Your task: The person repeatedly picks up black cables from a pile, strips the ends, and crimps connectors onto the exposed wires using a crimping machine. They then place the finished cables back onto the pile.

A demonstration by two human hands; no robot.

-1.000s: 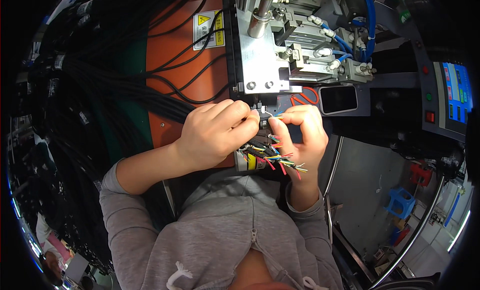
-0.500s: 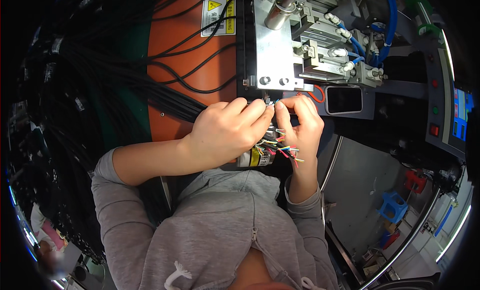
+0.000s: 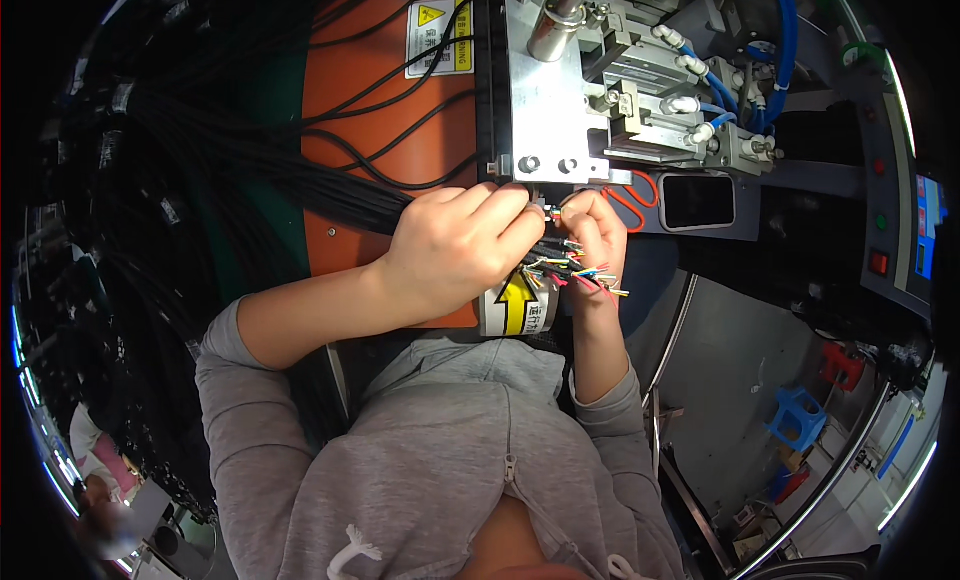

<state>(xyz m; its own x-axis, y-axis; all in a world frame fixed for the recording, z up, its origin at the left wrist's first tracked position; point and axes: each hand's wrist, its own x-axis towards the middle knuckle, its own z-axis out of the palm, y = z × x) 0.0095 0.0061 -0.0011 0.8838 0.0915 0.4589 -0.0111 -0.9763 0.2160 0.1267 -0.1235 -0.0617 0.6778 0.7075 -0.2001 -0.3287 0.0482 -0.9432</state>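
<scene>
My left hand (image 3: 452, 242) is closed in front of the machine, its fingers curled around the ends of black cables (image 3: 345, 195) that run in from the left. My right hand (image 3: 596, 230) faces it, thumb and fingers pinched together on thin coloured wires (image 3: 553, 215) at a cable end; the exact grip is partly hidden. Below the fingertips, several more cable ends with stripped, multicoloured wires (image 3: 575, 272) fan out between the two hands. A bright metal plate (image 3: 548, 110) of the machine stands just beyond my fingers.
Pneumatic cylinders (image 3: 650, 120) with blue hoses (image 3: 785, 50) sit at the far right of the plate. Red-handled scissors (image 3: 640, 202) lie next to a phone-like device (image 3: 698, 200). A control panel (image 3: 885, 195) stands at right. A yellow-arrow label (image 3: 517, 305) shows under my hands.
My right hand has shifted slightly left and its fingers have drawn in closer. The red scissor handles show more now, and the fanned wires sit a little farther right.
</scene>
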